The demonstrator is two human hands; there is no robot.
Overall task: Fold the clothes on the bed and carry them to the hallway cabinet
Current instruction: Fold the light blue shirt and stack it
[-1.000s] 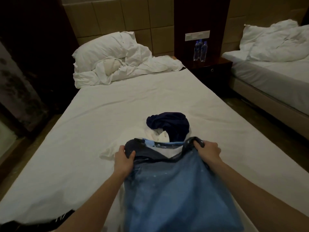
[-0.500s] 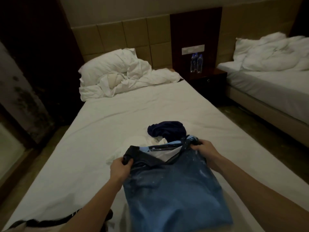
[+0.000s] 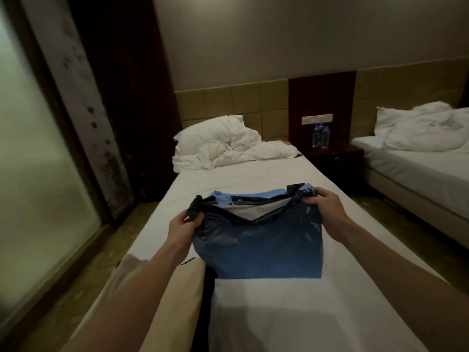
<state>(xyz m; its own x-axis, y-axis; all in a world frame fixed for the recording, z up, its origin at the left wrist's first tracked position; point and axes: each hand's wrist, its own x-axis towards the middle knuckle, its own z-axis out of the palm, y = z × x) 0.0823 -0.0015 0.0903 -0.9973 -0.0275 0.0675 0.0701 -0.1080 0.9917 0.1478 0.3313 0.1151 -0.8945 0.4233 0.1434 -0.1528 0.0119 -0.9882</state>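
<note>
Head view: left hand (image 3: 184,226) grips the near-left corner of a blue T-shirt (image 3: 261,246), fingers curled round bunched dark fabric at the shoulder. Right hand (image 3: 323,203) pinches the opposite shoulder, thumb on top, fingers wrapped beneath. Both hands are closed on the garment; neither is free.

The T-shirt is held up over the middle of the near bed (image 3: 279,313), neckline gaping toward the camera and showing a pale inner lining. Its lower edge appears to meet the sheet, though the exact contact line cannot be confirmed. A beige garment (image 3: 177,295) with a dark strip beside it lies along the bed's left edge, near the left forearm (its type is not clear from this angle).

Elsewhere: crumpled white pillows and duvet (image 3: 223,146) at the head of the bed, two water bottles (image 3: 321,135) on the dark nightstand (image 3: 335,157), a second bed (image 3: 418,171) to the right. The hallway cabinet is not in view.

Assessment: the step in hand looks like squaring the shirt before folding; the task is judged at an early stage. To do it well, keep both shoulders level and taut, lay the shirt flat on bare sheet clear of the beige garment, smooth the bunched left corner first, then fold the sides inward evenly.
</note>
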